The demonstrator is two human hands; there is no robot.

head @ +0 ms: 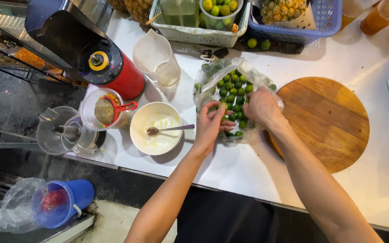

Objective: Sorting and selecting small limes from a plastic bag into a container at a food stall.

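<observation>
Both hands were in the clear plastic bag of small green limes, which lay just left of the round wooden board. The left hand pinched one lime between its fingertips. The right hand was curled in the bag's right side; I could not tell whether it held anything.

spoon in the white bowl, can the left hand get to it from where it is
Probably yes. The left hand is at the bag of small green limes, and the spoon lies in the white bowl just beside it, handle pointing toward that hand, with nothing between.
</observation>
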